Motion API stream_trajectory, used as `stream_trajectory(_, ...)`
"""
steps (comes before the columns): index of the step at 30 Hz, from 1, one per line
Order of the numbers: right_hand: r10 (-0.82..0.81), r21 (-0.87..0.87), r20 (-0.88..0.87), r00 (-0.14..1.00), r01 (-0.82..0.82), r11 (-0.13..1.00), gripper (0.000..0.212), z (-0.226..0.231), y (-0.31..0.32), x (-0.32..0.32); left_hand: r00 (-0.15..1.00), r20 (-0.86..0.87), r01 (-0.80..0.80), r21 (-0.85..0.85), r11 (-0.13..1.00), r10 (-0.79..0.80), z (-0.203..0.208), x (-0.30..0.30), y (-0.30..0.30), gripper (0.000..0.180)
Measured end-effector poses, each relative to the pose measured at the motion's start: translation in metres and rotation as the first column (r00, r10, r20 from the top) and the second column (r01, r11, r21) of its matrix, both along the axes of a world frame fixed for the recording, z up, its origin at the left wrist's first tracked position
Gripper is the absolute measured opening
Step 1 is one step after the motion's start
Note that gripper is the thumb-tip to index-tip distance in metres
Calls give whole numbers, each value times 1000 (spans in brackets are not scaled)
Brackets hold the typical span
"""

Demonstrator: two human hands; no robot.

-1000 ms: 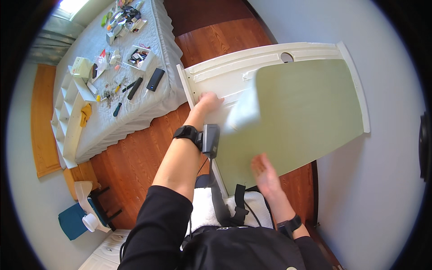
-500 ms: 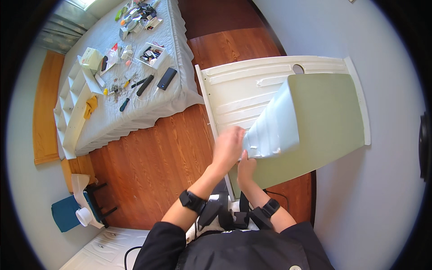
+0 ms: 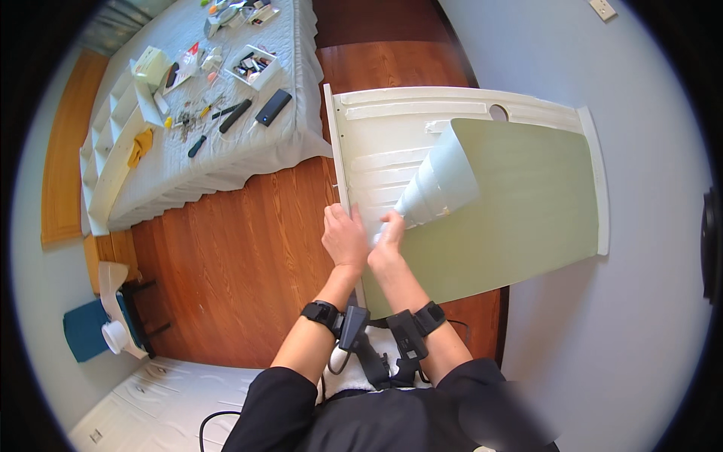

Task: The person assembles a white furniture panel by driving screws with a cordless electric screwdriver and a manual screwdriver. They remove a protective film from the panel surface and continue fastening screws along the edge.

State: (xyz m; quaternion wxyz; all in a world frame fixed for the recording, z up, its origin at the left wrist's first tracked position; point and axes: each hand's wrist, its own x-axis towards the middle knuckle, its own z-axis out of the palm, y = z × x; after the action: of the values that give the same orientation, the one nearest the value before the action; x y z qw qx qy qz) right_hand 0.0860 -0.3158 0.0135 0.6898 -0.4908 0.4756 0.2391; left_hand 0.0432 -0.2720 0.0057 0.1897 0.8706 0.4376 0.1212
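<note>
A desk mat, green on top and pale blue underneath, lies over the right part of a white desk. Its near left portion is folded back into a cone-shaped curl with shiny strips on the underside. My right hand is closed on the narrow end of this curl, thumb on top. Beside it, my left hand hovers at the desk's left edge, fingers bent and slightly apart; I make out nothing in them. Long white strips stripe the bared desktop, one with a loose, crumpled end.
A bed at far left bears a white box of small items, a black case, a screwdriver, a yellow cloth and a white shelf unit. A wall borders the desk's right. A paper roll hangs near a teal seat.
Both hands have shifted left, the left one away from the mat. The right hand now grips the curl's tip, which has been drawn left and narrowed. The view has shifted slightly.
</note>
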Motion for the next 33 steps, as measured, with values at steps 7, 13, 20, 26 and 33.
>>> stream_trajectory(7, 138, 226, -96, 986, -114, 968, 38, -11, -45, -2, 975, -220, -1, 158, 987, 36, 4, 5, 2, 32)
stream_trajectory(13, 243, 550, -193, 951, -101, 829, 50, 0, -128, 7, 960, -275, 8, 226, 974, 56, 7, 7, 2, 32)
stream_trajectory(20, 332, 468, -143, 932, -232, 853, 48, 42, -181, 27, 952, -303, 12, 207, 978, 52, 9, 8, 5, 31)
stream_trajectory(26, 474, 460, -89, 876, -386, 800, 38, 25, -196, 38, 971, -236, 20, 208, 978, 30, 0, 4, 7, 34)
stream_trajectory(33, 499, 366, 35, 866, -476, 800, 33, 8, -205, 39, 994, -106, 28, -67, 997, -35, 10, -3, 11, 57)
